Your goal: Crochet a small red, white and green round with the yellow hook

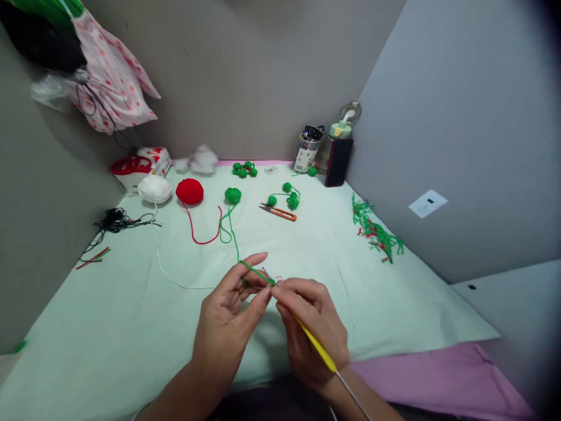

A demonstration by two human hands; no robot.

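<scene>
Between the fingertips of both hands is a small piece of green crochet work, largely hidden by the fingers. My left hand pinches it with the thumb, and green yarn runs over the raised forefinger. That strand leads back to a green yarn ball. My right hand grips a crochet hook with a yellow handle, its tip at the work. A bit of white and pink shows just behind the fingertips. White yarn from a white ball passes toward my left hand.
A red yarn ball and white stuffing sit at the back left. Orange thread snips lie near small green balls. A phone leans by a pen cup. Yarn scraps lie along the right edge.
</scene>
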